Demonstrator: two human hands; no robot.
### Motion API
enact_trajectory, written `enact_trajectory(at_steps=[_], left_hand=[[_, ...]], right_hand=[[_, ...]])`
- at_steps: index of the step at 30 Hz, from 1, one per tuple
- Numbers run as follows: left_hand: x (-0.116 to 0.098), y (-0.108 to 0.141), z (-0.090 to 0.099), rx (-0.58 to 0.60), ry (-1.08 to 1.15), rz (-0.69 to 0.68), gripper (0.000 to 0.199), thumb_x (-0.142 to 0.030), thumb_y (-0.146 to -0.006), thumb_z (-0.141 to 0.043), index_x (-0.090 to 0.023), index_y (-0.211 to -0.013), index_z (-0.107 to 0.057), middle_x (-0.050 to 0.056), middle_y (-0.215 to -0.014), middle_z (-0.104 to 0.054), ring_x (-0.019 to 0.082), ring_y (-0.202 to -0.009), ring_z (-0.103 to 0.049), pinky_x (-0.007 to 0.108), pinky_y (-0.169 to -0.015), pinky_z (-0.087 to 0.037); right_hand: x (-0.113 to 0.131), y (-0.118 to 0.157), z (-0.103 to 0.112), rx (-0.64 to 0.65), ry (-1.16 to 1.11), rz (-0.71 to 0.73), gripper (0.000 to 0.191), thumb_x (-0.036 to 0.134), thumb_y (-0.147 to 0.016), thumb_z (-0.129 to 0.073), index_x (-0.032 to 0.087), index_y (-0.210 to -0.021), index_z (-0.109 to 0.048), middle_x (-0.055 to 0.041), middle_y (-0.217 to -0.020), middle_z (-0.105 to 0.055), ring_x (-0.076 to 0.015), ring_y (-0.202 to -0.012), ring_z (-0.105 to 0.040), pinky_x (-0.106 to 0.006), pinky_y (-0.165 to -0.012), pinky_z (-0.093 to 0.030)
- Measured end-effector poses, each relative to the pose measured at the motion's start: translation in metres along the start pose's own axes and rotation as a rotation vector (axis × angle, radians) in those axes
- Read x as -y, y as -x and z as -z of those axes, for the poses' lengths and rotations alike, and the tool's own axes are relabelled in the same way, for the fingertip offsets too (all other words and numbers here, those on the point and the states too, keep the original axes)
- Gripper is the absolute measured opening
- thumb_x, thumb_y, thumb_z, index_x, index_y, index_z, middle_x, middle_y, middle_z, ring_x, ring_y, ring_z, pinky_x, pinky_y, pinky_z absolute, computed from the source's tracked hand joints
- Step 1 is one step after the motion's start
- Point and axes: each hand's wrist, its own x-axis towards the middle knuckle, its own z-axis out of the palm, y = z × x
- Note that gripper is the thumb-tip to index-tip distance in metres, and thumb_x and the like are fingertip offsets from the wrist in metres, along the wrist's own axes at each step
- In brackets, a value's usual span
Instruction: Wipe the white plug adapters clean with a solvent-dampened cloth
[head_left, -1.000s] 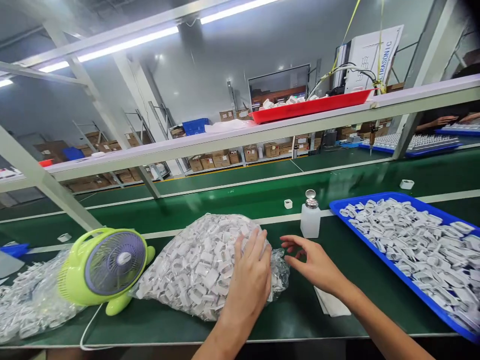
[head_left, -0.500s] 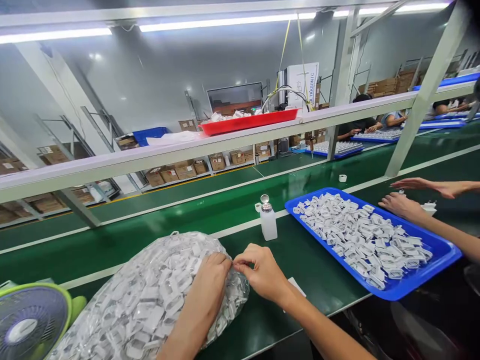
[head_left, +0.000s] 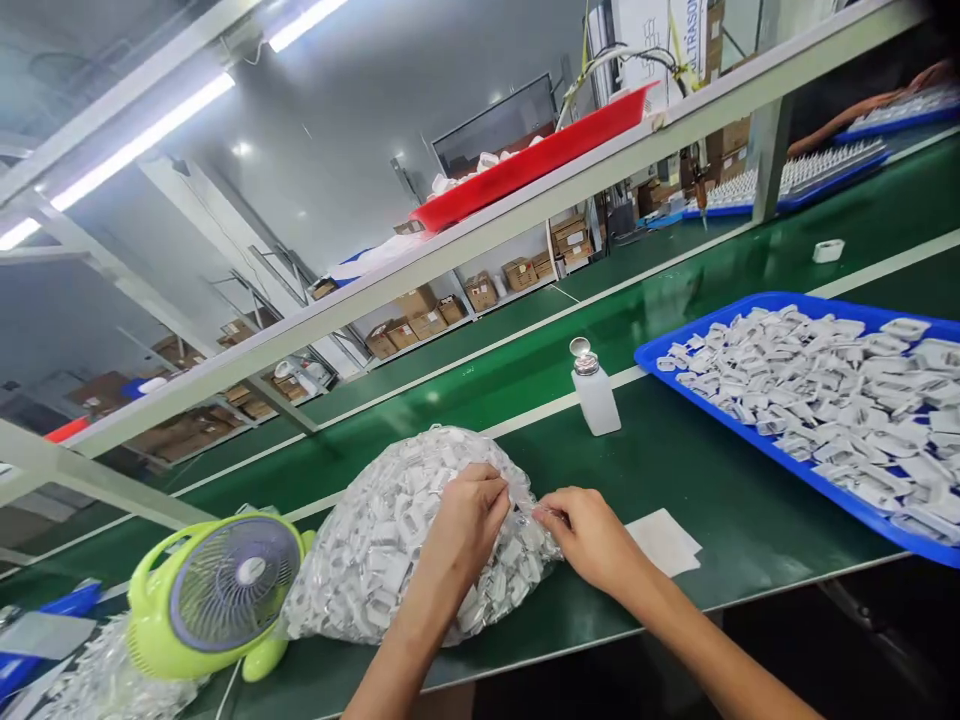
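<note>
A large clear plastic bag (head_left: 390,520), bulging with small white plastic parts, rests on the green work surface in front of me. My left hand (head_left: 474,510) pinches the bag's film near its right end, fingers closed. Just to the right, my right hand (head_left: 581,530) also has thumb and fingertips closed on the bag film. A short gap separates the two hands, with film between them. White paper sheets (head_left: 664,541) lie beside my right wrist.
A white pump bottle (head_left: 598,400) with its lid up stands behind my right hand. The blue tray (head_left: 720,425) at right holds many white parts. A green fan (head_left: 225,590) is at left, near another bag of parts (head_left: 105,680). A red tray (head_left: 536,160) sits on the overhead rail.
My view has turned left and tilted, so the fan shows fully and the co-worker's hands by the blue tray are out of sight. Both hands stay on the bag, now slightly farther apart.
</note>
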Motion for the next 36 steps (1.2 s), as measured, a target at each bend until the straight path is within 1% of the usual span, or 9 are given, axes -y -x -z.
enact_trajectory(at_steps=[4,7,10,12,15,21,25,29,36], left_hand=[[-0.004,-0.004,0.001,-0.009,0.005,0.014,0.027,-0.005,-0.089,-0.050,-0.019,-0.071,-0.066,0.004,-0.082,-0.070,0.019,-0.081,-0.067,0.030,-0.077,-0.051],[-0.011,-0.006,0.001,-0.006,-0.013,0.008,0.021,-0.003,-0.081,-0.054,-0.018,-0.088,-0.066,0.005,-0.090,-0.068,0.021,-0.087,-0.065,0.033,-0.081,-0.050],[-0.015,-0.008,0.000,0.036,-0.030,-0.019,0.019,-0.011,-0.079,-0.064,-0.019,-0.096,-0.063,0.005,-0.097,-0.067,0.024,-0.093,-0.062,0.036,-0.084,-0.048],[-0.014,-0.010,-0.003,0.045,-0.049,0.004,0.008,-0.013,-0.082,-0.063,-0.020,-0.084,-0.062,0.004,-0.088,-0.066,0.023,-0.086,-0.061,0.035,-0.079,-0.047],[-0.009,-0.011,-0.008,-0.017,-0.069,0.073,0.021,-0.008,-0.083,-0.053,-0.022,-0.068,-0.052,0.001,-0.072,-0.060,0.021,-0.072,-0.057,0.032,-0.068,-0.042],[-0.007,-0.005,-0.012,-0.116,-0.031,0.098,0.026,0.002,-0.077,-0.044,-0.023,-0.070,-0.045,0.000,-0.071,-0.058,0.019,-0.072,-0.058,0.029,-0.067,-0.044],[-0.009,-0.002,-0.010,-0.081,-0.026,0.075,0.023,-0.003,-0.084,-0.045,-0.023,-0.074,-0.048,0.002,-0.076,-0.060,0.020,-0.078,-0.059,0.032,-0.070,-0.046],[-0.012,0.004,-0.006,-0.027,-0.010,0.040,0.020,-0.008,-0.086,-0.054,-0.022,-0.102,-0.051,0.004,-0.094,-0.063,0.021,-0.089,-0.061,0.035,-0.081,-0.051],[-0.009,0.007,-0.002,0.118,-0.164,0.009,0.013,-0.009,-0.089,-0.055,-0.022,-0.088,-0.055,0.007,-0.097,-0.062,0.025,-0.096,-0.062,0.041,-0.084,-0.054]], right_hand=[[0.005,-0.002,0.000,-0.038,-0.060,0.018,0.021,0.019,-0.087,-0.061,0.022,-0.104,-0.072,-0.0080,-0.111,-0.072,-0.0264,-0.105,-0.064,-0.035,-0.087,-0.044],[0.010,-0.008,-0.002,-0.038,-0.117,0.036,0.012,0.024,-0.090,-0.060,0.022,-0.092,-0.071,-0.0037,-0.088,-0.073,-0.0225,-0.083,-0.067,-0.030,-0.070,-0.045],[0.011,-0.013,-0.001,-0.025,-0.148,0.068,0.027,0.016,-0.092,-0.052,0.022,-0.070,-0.067,-0.0004,-0.067,-0.067,-0.0183,-0.065,-0.061,-0.028,-0.060,-0.038],[0.010,-0.016,0.003,0.000,-0.165,0.093,0.026,0.013,-0.090,-0.053,0.022,-0.072,-0.069,0.0007,-0.069,-0.068,-0.0178,-0.066,-0.062,-0.028,-0.061,-0.039],[0.006,-0.016,0.011,0.027,-0.177,0.099,0.019,0.015,-0.089,-0.058,0.023,-0.083,-0.074,0.0002,-0.077,-0.073,-0.0192,-0.074,-0.066,-0.028,-0.065,-0.042],[-0.003,-0.009,0.018,0.046,-0.137,0.044,0.020,0.018,-0.090,-0.057,0.022,-0.075,-0.069,0.0014,-0.063,-0.066,-0.0170,-0.060,-0.059,-0.027,-0.056,-0.037],[-0.001,-0.009,0.015,0.074,-0.093,0.052,0.020,0.016,-0.091,-0.054,0.022,-0.076,-0.065,0.0007,-0.068,-0.067,-0.0168,-0.060,-0.060,-0.027,-0.055,-0.038],[0.009,-0.013,0.006,0.029,-0.015,0.108,0.010,0.013,-0.086,-0.060,0.022,-0.088,-0.064,-0.0045,-0.093,-0.070,-0.0244,-0.093,-0.065,-0.031,-0.073,-0.044],[0.007,-0.011,-0.002,-0.041,0.062,0.163,0.026,0.011,-0.097,-0.052,0.022,-0.073,-0.055,-0.0017,-0.081,-0.058,-0.0187,-0.073,-0.059,-0.030,-0.063,-0.040]])
